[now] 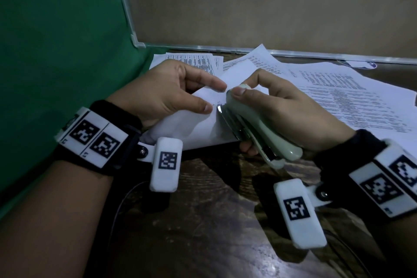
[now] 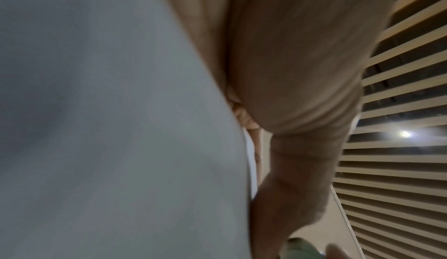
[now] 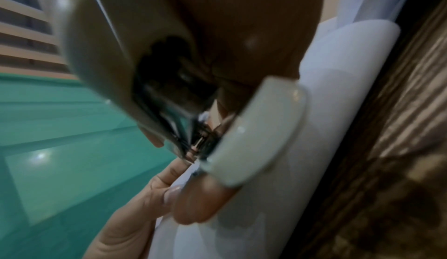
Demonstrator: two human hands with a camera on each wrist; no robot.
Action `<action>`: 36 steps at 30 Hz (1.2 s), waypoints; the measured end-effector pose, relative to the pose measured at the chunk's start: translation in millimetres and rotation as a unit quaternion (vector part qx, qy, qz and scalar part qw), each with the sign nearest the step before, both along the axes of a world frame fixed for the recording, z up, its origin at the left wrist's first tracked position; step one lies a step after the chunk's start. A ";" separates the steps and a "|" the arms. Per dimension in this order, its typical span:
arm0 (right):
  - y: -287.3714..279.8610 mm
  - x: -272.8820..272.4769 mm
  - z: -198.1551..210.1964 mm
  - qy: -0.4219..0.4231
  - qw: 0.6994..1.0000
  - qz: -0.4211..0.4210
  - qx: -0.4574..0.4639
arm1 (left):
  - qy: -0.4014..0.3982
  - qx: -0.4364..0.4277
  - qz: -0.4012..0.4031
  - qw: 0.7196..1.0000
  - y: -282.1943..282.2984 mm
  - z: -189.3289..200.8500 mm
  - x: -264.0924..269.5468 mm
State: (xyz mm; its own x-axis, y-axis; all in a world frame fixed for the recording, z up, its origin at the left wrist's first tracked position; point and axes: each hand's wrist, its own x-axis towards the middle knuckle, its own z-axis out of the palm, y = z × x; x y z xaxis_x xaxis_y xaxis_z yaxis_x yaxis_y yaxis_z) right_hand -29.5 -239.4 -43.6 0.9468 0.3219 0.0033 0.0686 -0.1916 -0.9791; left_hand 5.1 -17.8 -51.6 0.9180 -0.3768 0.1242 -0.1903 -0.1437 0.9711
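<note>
Left grip (image 1: 167, 95) pinches corner of thin white paper sheets (image 1: 198, 128): likely light, floppy, easily creased. Right grip (image 1: 293, 115) wraps pale green stapler (image 1: 259, 128): rigid, smooth; thumb atop nose.

Couldn't read a single word from my end. The printed pages (image 1: 338, 92) at the right of the head view were just tiny blurred type, the wrist tags (image 1: 168, 160) carried only black-and-white square codes, and the stapler (image 1: 255, 126) showed no legible brand.
</note>
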 end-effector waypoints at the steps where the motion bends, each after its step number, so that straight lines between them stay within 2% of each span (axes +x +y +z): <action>1: -0.2 0.3 0.4 0.001 1.000 0.000 0.001 | 0.001 -0.005 -0.001 1.000 0.1 -0.4 0.2; 8: 0.1 2.3 -4.0 0.011 1.000 -0.011 0.020 | -0.009 0.007 -0.012 1.000 -1.8 -3.3 1.7; 18: -1.6 7.3 -9.6 -0.066 0.997 -0.001 0.051 | 0.013 -0.030 -0.009 0.999 0.4 0.8 1.3; 20: 0.0 6.3 -10.3 -0.065 0.995 0.014 0.077 | 0.016 -0.039 -0.008 0.999 1.4 1.0 1.7; 24: 2.2 3.8 -3.6 -0.035 0.977 0.028 0.209 | -0.001 0.024 0.024 0.999 5.0 -3.2 5.4; 26: -2.7 4.6 2.8 -0.039 0.972 0.019 0.232 | -0.005 0.020 0.028 0.999 6.3 -2.3 5.2; 29: -10.3 5.4 4.2 -0.044 0.981 0.011 0.191 | -0.014 -0.011 0.025 1.000 6.8 2.3 3.3; 36: -2.6 5.2 -5.9 -0.072 0.996 0.024 0.054 | -0.014 -0.024 0.039 0.999 3.7 2.8 -0.9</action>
